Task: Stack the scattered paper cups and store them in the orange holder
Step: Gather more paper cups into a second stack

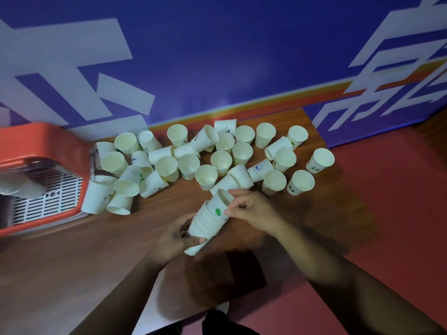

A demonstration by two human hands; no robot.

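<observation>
A tilted stack of nested white paper cups (205, 223) hovers over the brown table (84, 250). My left hand (174, 240) grips the stack's lower end. My right hand (251, 211) pinches the top cup (219, 205), which has a green mark and sits partly inside the stack. Several loose paper cups (205, 177) lie scattered across the far half of the table, some upright and some on their sides. The orange holder (41, 141) stands at the table's left end, with a white slotted insert (48, 192) inside it.
A blue wall with white shapes and an orange stripe (266, 102) runs right behind the table. Red floor (387, 213) lies to the right of the table edge. A blurred stack of cups (19, 187) lies in the holder.
</observation>
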